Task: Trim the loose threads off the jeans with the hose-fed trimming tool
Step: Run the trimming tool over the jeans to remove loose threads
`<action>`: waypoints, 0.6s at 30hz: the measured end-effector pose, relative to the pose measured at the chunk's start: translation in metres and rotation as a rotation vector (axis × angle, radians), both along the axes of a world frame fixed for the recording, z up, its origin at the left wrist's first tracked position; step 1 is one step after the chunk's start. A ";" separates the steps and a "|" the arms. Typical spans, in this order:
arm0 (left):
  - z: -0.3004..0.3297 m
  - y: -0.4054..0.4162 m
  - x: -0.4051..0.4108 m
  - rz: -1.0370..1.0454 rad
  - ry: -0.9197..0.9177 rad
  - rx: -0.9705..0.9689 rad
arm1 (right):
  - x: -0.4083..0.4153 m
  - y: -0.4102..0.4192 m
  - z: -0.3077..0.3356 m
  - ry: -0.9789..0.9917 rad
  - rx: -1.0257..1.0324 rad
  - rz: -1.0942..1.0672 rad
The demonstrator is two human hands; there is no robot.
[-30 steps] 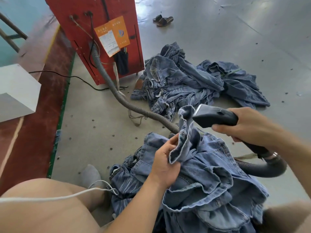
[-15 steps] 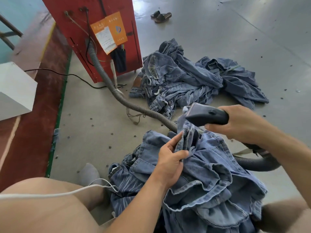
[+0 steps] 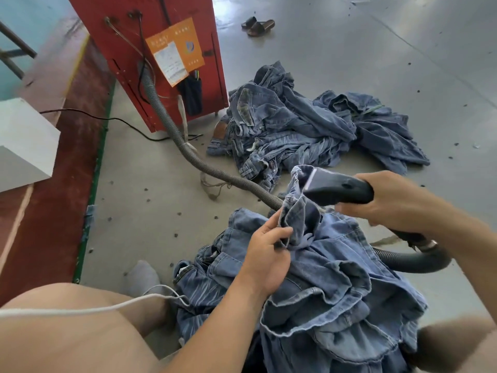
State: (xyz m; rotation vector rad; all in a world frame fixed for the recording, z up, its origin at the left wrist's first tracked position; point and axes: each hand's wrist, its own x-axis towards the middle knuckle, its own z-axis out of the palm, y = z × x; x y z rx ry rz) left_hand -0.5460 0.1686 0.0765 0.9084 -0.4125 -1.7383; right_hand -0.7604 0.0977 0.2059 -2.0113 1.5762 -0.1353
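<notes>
— Where are the jeans (image 3: 309, 278) and how are they held?
— They are heaped on the floor (image 3: 349, 63) between the knees; a raised fold is pinched by the left hand (image 3: 265, 261).
— And the trimming tool (image 3: 338, 190)?
— It is gripped by the right hand (image 3: 390, 201), its flat head laid against that fold. A ribbed hose (image 3: 188, 152) is run from the red machine (image 3: 161, 49).
— What else is seen?
— A second denim pile (image 3: 309, 125) is spread beyond.

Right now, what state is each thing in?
Left hand: pinches a raised denim fold.
Right hand: grips the trimming tool.
Trimming tool: head against the fold.
Jeans: bunched on the lap.
Hose: connected to red machine.
Jeans pile: heaped on floor.
</notes>
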 end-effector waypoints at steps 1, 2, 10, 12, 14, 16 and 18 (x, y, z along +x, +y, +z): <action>0.001 -0.001 0.002 0.001 -0.009 -0.010 | -0.003 0.002 0.001 0.029 0.054 0.030; 0.001 -0.001 0.002 0.000 0.064 0.017 | -0.002 0.004 0.000 0.065 0.100 0.065; 0.008 -0.004 0.001 -0.066 0.120 -0.031 | 0.021 0.010 -0.020 0.098 -0.037 0.076; 0.008 -0.005 0.002 -0.064 0.101 -0.039 | 0.018 0.009 -0.016 0.038 -0.097 0.010; 0.008 -0.003 0.002 -0.056 0.093 -0.042 | 0.011 0.006 -0.007 -0.032 -0.094 -0.036; 0.007 -0.002 0.001 -0.054 0.082 -0.048 | 0.005 0.005 0.002 -0.049 0.033 0.009; 0.008 0.001 -0.002 -0.085 0.063 -0.063 | 0.006 0.007 0.004 0.008 0.154 0.078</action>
